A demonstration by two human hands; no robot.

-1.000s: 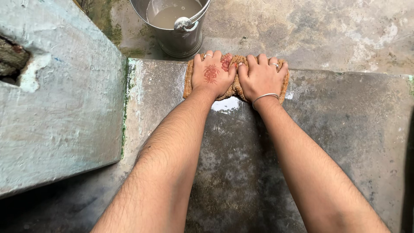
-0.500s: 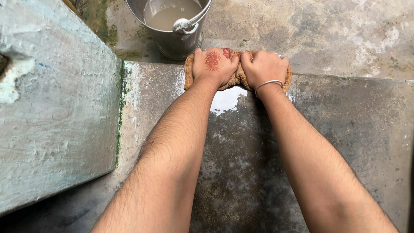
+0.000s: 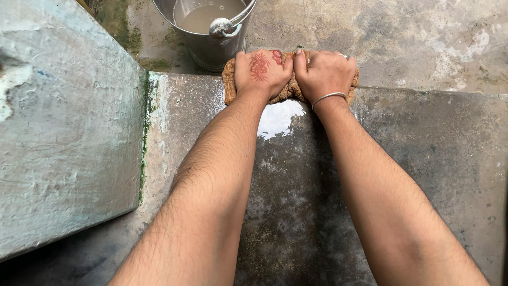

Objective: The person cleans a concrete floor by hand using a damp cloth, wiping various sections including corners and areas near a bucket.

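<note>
Setting: an outdoor wash place is seen from above; a wet grey stone slab [image 3: 423,159] fills the lower view; a stained concrete floor [image 3: 413,37] lies beyond its far edge.
Wall: a pale blue-green plastered block [image 3: 63,132] is set along the slab's left side; green growth is seen in the seam between them.
Bucket: a metal bucket [image 3: 209,45] is placed on the floor just past the slab's far edge; cloudy water is held in it; its handle [image 3: 225,25] is laid across the rim nearest the hands.
Cloth: a wet brown cloth [image 3: 288,90] is bunched at the slab's far edge, just beside the bucket; most of it is covered by the two hands.
Left hand: the left hand [image 3: 262,71] is curled over the cloth's left part and closed on it; a red-brown pattern is drawn on its back.
Right hand: the right hand [image 3: 325,71] is closed on the cloth's right part, touching the left hand; a thin metal bangle [image 3: 328,97] is worn at the wrist.
Puddle: a bright pool of water [image 3: 278,119] is spread on the slab just below the cloth, between the forearms.
</note>
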